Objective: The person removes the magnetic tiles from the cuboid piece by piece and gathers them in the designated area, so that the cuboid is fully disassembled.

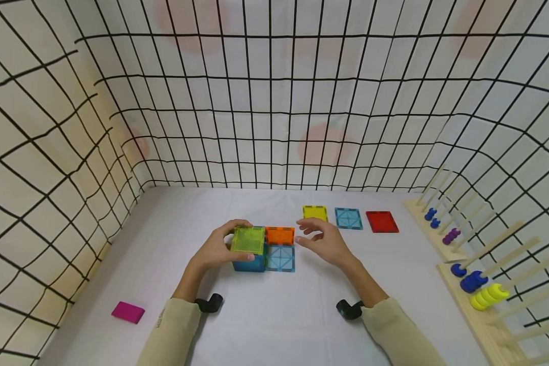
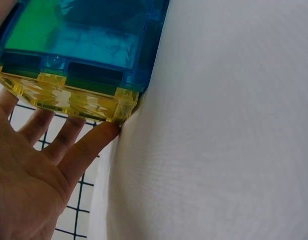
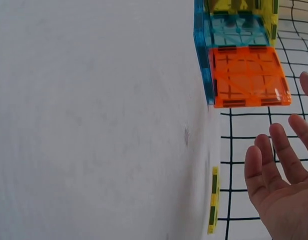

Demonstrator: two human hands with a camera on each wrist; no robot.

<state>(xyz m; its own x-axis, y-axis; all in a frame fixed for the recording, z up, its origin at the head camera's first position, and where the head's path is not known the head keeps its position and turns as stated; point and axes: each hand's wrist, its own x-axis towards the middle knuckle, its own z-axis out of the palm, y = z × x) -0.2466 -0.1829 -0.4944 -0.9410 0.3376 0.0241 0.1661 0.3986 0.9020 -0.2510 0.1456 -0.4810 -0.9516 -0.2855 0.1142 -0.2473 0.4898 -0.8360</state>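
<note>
A box of translucent magnetic tiles stands mid-table, with a yellow-green top tile [image 1: 248, 240], a blue front tile [image 2: 103, 35] and a yellow side tile [image 2: 68, 97]. My left hand [image 1: 217, 249] holds this box from its left, thumb across the front and fingers at the side and back. To the box's right, a light-blue tile [image 1: 281, 258] lies flat and an orange tile [image 1: 280, 235] stands upright behind it. Just right of the orange tile, my right hand [image 1: 325, 241] hovers with nothing in it, its fingers [image 3: 286, 150] slightly bent and apart.
Behind my right hand lie a yellow tile [image 1: 314, 212], a light-blue tile [image 1: 348, 218] and a red tile [image 1: 382, 222]. A magenta piece [image 1: 128, 312] is at the front left. Wooden peg racks [image 1: 466, 300] with coloured beads line the right side. Black-grid cloth walls [image 1: 274, 101] enclose the table.
</note>
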